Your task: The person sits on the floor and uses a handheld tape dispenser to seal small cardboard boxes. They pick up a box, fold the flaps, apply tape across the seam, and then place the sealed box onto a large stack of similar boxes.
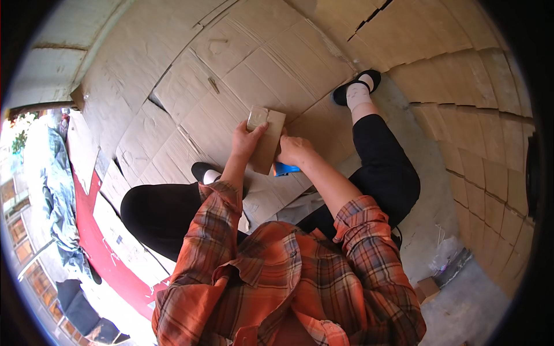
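Observation:
My left hand (248, 139) grips a small brown cardboard box (269, 147) by its left side, the thumb lying across its upper face. A pale, shiny square patch (258, 117) shows at the box's far end. My right hand (295, 151) is closed at the box's right edge, its fingertips partly hidden behind it. Below that hand a bright blue thing (285, 168) sticks out. It seems to be held in the right hand, but most of it is covered and its kind cannot be made out.
Flattened cardboard sheets (231, 75) cover the floor ahead. Tall stacks of cardboard (479, 132) rise on the right. A clear plastic bag (447, 252) and a small carton (427, 288) lie at lower right. A red surface (95, 230) and crumpled dark sheeting (60, 196) are on the left.

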`<state>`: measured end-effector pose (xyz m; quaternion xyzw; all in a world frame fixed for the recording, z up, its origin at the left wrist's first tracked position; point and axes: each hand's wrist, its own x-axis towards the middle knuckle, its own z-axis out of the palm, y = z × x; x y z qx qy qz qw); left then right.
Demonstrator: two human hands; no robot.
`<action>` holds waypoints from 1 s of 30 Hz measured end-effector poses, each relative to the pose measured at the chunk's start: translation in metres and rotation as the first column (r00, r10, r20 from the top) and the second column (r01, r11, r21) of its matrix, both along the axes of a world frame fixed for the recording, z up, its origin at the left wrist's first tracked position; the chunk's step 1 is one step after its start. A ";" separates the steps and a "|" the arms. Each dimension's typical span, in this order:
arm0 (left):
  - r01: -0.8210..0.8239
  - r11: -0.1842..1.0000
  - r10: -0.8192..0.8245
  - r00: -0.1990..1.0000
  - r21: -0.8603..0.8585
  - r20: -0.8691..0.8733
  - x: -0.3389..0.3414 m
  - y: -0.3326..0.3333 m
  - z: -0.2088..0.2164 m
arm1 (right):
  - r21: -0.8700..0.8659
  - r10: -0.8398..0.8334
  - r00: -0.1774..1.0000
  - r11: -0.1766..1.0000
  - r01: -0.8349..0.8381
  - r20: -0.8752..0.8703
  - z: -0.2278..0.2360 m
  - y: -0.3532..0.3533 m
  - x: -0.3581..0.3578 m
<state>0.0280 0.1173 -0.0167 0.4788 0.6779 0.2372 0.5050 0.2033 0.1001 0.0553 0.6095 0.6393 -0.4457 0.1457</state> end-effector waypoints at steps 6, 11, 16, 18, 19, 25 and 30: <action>-0.034 0.997 0.008 0.937 -0.069 -0.348 0.015 0.010 0.025 | 0.050 -0.008 1.000 0.999 0.008 -0.014 -0.004 -0.005 0.002; -0.042 0.999 0.035 0.931 -0.010 -0.364 0.014 0.010 0.021 | 0.038 0.024 1.000 0.999 -0.023 -0.017 -0.004 -0.001 0.000; -0.010 1.000 0.012 0.968 0.009 -0.252 0.003 0.004 0.008 | 0.086 0.025 1.000 0.996 -0.025 0.007 -0.007 -0.005 -0.001; 0.028 0.999 -0.032 0.987 -0.027 -0.156 -0.002 -0.004 0.002 | 0.065 0.050 0.999 0.997 -0.051 0.018 -0.015 -0.006 0.001; 0.042 0.995 -0.053 0.991 -0.086 -0.127 -0.003 -0.003 0.014 | 0.038 0.071 0.997 0.997 -0.072 0.019 -0.017 -0.002 0.003; -0.005 0.974 -0.038 0.982 -0.228 -0.183 -0.014 -0.008 -0.007 | 0.086 0.096 0.994 0.991 -0.100 0.046 -0.009 -0.003 0.003; -0.084 0.962 0.077 0.996 -0.259 -0.039 -0.004 -0.017 -0.010 | 0.207 0.128 0.989 0.968 -0.142 0.078 -0.008 -0.002 0.016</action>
